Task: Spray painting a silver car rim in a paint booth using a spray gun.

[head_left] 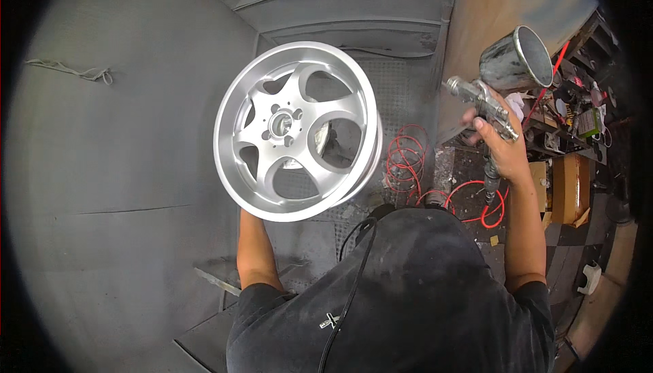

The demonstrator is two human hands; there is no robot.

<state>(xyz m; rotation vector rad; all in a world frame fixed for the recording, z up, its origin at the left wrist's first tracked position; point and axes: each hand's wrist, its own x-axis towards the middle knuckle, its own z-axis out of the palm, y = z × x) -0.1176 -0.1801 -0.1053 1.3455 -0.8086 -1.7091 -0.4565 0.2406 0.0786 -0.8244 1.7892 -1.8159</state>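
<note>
A silver alloy wheel rim (320,111) is tilted up in front of me, its spoked face toward me. My left forearm (256,250) runs up behind its lower edge and appears to hold it from the back. The wheel hides that hand and its fingers. Through the spoke openings a pale, shiny patch shows, too little of it to name. To the right, my right hand (505,143) is closed round a metal spray gun (481,104), whose nozzle points left toward the wheel. A stained metal paint cup (505,63) tops the gun, apart from the wheel.
A red air hose (407,162) lies coiled on the floor and loops up below the gun's handle. Grey booth walls (122,128) stand at left and ahead. On the right are a cluttered shelf (578,118), a cardboard box (570,189) and a white stool-like piece (590,279).
</note>
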